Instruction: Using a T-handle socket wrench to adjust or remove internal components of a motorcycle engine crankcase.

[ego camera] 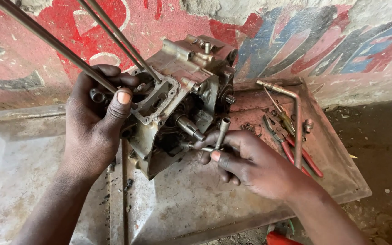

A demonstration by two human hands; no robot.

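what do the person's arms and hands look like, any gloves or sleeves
Both hands are bare: the left hand and right hand wear no gloves, rings or watch. Both forearms are uncovered as far as the picture shows, with no sleeves. The fingers look smudged with grime, and the nails are short.

We see a grimy grey-brown metal engine casing [178, 95], red-handled pliers [296, 156], and a red-and-blue painted wall [296, 41].

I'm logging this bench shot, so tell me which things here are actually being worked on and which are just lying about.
In use:
engine case, steadied by the left hand
socket wrench, held by the right hand against the case
long studs rising from the case

Lying about:
red-handled pliers on the metal tray
bent tube spanner
loose small fasteners
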